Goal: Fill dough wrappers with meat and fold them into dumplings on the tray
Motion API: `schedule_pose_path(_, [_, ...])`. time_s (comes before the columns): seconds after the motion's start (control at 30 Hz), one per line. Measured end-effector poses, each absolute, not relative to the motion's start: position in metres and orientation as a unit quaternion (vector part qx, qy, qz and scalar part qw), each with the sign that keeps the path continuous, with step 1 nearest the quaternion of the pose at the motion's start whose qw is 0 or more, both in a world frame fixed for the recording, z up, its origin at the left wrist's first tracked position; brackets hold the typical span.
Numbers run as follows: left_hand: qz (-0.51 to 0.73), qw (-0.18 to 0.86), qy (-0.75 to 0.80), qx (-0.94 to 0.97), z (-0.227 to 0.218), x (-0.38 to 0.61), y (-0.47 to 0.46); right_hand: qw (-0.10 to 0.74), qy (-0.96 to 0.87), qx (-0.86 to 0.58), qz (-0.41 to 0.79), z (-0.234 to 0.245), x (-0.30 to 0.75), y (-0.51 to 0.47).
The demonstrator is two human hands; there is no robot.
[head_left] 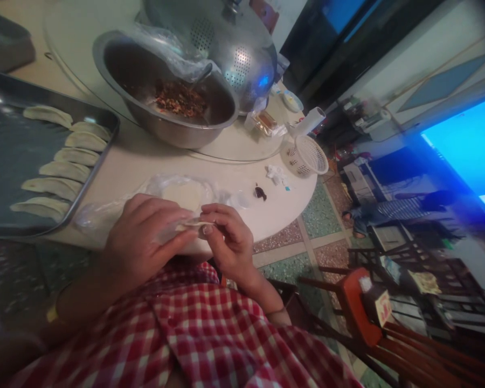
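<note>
Between my two hands is a dumpling [194, 224], seen edge-on and partly covered by my fingers. My left hand [145, 229] is closed on its left end, thumb underneath. At its right end, the thumb and fingertips of my right hand [230, 237] pinch the edge. Just behind my hands, round dough wrappers [184, 195] lie in a clear plastic bag [161, 186]. Farther back stands a metal bowl [178, 134] of chopped filling [181, 99], with a spoon handle and plastic film at its rim. Folded dumplings [64, 171] lie in a row on the metal tray [115, 121] at left.
A perforated metal dome [250, 54] stands behind the bowl. On the table's right side are a white plastic basket [311, 155], a small clear lid [239, 199] and a dark scrap [260, 192]. Right of the table, a wooden chair [359, 307] and a person [404, 209] are visible.
</note>
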State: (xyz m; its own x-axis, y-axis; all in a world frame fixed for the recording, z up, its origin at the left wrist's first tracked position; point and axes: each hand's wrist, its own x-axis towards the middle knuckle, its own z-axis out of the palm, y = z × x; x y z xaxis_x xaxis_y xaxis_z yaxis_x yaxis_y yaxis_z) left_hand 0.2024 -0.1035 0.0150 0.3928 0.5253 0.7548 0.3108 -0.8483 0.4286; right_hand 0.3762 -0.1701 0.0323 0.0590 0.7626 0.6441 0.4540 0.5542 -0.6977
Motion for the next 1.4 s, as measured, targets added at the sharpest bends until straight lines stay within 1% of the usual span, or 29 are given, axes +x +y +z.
schedule_pose_path(0.13, [0.492,0.122,0.278,0.816,0.011,0.201,-0.106,0.584,-0.651,-0.461,0.148,0.031,0.378,-0.172])
schedule_pose_path(0.37, [0.489,0.051,0.248,0.835,0.014,0.199,-0.109,0.582,-0.643,-0.470,0.165,0.030,0.378,-0.171])
schedule_pose_path(0.4, [0.489,0.061,0.255,0.832,0.013,0.199,-0.110,0.578,-0.644,-0.473,0.168,0.031,0.378,-0.171])
schedule_pose_path(0.53, [0.485,0.154,0.314,0.802,0.008,0.199,-0.112,0.571,-0.657,-0.461,0.170,0.034,0.377,-0.170])
schedule_pose_path(0.6, [0.491,0.172,0.322,0.791,0.008,0.202,-0.114,0.577,-0.665,-0.447,0.162,0.035,0.376,-0.168])
schedule_pose_path(0.7, [0.516,0.160,0.314,0.781,0.012,0.205,-0.114,0.584,-0.668,-0.435,0.152,0.035,0.374,-0.167])
schedule_pose_path(0.87, [0.551,0.098,0.262,0.786,0.015,0.202,-0.110,0.579,-0.677,-0.431,0.146,0.033,0.372,-0.167])
schedule_pose_path(0.93, [0.551,0.100,0.270,0.783,0.012,0.199,-0.109,0.580,-0.677,-0.431,0.139,0.033,0.371,-0.166])
schedule_pose_path(1.0, [0.549,0.156,0.296,0.766,0.006,0.199,-0.110,0.576,-0.678,-0.435,0.140,0.033,0.370,-0.166])
schedule_pose_path(1.13, [0.554,0.359,0.296,0.690,-0.002,0.208,-0.115,0.570,-0.689,-0.429,0.128,0.035,0.368,-0.163])
schedule_pose_path(1.2, [0.552,0.442,0.296,0.642,-0.003,0.215,-0.118,0.570,-0.696,-0.420,0.119,0.038,0.368,-0.162])
schedule_pose_path(1.33, [0.525,0.620,0.332,0.479,0.003,0.229,-0.119,0.551,-0.702,-0.430,0.134,0.043,0.374,-0.163])
schedule_pose_path(1.4, [0.526,0.670,0.324,0.412,0.010,0.235,-0.117,0.554,-0.696,-0.436,0.140,0.045,0.379,-0.165])
